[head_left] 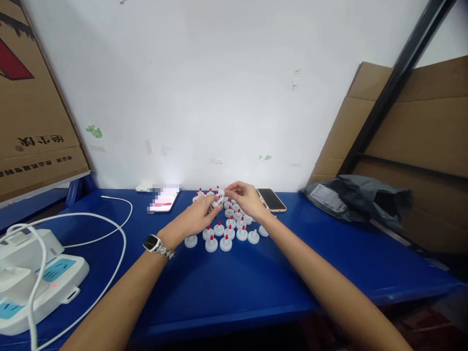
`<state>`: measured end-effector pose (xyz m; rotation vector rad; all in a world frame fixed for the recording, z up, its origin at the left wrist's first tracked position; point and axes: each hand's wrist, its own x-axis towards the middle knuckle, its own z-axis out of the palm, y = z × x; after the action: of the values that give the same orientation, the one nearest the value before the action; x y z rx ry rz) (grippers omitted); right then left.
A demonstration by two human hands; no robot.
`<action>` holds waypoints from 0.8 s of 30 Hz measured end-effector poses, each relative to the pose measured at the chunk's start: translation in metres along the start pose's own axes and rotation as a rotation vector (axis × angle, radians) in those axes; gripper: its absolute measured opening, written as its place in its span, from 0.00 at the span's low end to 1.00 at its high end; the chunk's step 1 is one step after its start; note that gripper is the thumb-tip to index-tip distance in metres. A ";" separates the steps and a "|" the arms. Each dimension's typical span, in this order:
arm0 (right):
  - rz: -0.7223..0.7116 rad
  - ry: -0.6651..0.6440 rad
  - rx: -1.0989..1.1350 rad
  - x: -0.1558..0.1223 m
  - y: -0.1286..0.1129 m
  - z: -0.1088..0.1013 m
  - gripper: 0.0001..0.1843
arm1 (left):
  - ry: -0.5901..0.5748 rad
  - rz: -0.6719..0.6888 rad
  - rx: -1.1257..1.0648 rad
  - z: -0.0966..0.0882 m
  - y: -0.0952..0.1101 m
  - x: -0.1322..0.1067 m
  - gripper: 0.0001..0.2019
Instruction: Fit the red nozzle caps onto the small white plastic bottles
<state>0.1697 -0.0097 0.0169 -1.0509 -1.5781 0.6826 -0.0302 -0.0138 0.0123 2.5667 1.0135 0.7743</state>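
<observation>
Several small white caps with red tips (225,242) stand in a cluster on the blue table (234,287), in the middle near the wall. My left hand (199,216), with a watch on its wrist, and my right hand (245,197) meet above the far side of the cluster. Both pinch one small white cap (218,199) between their fingertips. My right forearm passes over the right side of the cluster and hides a few caps.
A phone (271,200) lies right of the caps, another lit phone (165,200) to their left. A white power strip (40,280) with white cables sits at the left edge. A grey plastic bag (360,200) lies at the right. Cardboard leans on both sides.
</observation>
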 end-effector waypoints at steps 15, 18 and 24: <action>-0.025 0.211 0.174 -0.026 -0.002 0.014 0.19 | -0.004 0.033 0.007 0.004 0.022 0.001 0.18; -0.043 0.198 0.166 -0.029 -0.003 0.015 0.19 | 0.016 0.050 0.003 0.003 0.023 0.000 0.18; 0.000 0.145 0.284 -0.030 -0.007 0.018 0.23 | 0.037 0.108 -0.022 0.006 0.021 0.001 0.18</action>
<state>0.1515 -0.0377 0.0040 -0.8694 -1.3119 0.7869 -0.0148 -0.0290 0.0170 2.6152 0.8776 0.8589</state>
